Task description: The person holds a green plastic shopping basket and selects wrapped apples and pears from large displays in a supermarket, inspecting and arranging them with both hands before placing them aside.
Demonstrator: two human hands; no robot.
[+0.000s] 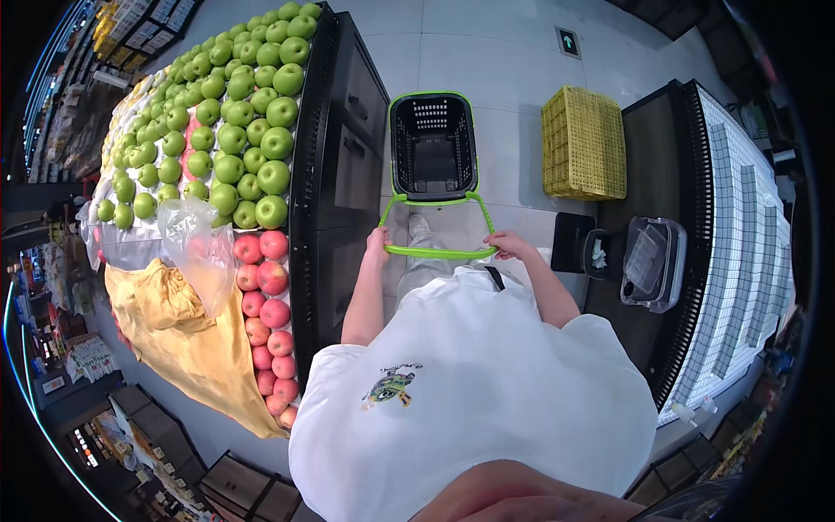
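Observation:
A black plastic shopping basket (pixel 434 189) with a bright green rim stands on the floor ahead of me, and nothing shows inside it. Its green handle (pixel 440 252) reaches back toward my body. My left hand (pixel 377 241) grips the handle's left corner. At the opposite corner, my right hand (pixel 510 243) holds it with the fingers around the green bar. Part of my leg and one shoe (pixel 419 225) show beneath the handle.
To the left, a display stand holds green apples (pixel 228 168), red apples (pixel 274 314), a plastic bag (pixel 199 241) and a yellow cloth (pixel 189 346). On the right are a yellow crate (pixel 584 143), a small black bin (pixel 595 253), a clear plastic container (pixel 653 264) and a dark display stand (pixel 642 346).

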